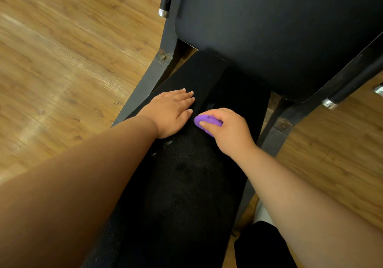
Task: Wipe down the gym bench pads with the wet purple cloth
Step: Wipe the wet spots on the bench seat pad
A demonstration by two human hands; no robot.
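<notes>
Item 1, wood-look floor [62, 71], left of the bench: drips from an over-wet cloth could leave it slick. Item 2, dark metal frame [145, 83], with a rusted bolt plate at its joint; water running off the pad edge would likely feed that rust. Item 3, left hand [172, 112], laid flat with fingers straight, palm down on the seat pad [186, 185], holding nothing; if weight leaned into it on a dampened surface, it could slide. Item 4, pale scuffs [169, 143] in the pad's cover just behind that hand; hard rubbing there could worsen the wear. Item 5, purple cloth [204, 120], bunched small on the seat pad near its upper end, just beside the left fingertips; so wadded, it covered little and could leave streaks unwiped. Item 6, right hand [228, 131], fingers curled over the cloth, gripping it against the pad. Item 7, back pad [279, 29], upright beyond; the seam beneath it could easily be skipped.
</notes>
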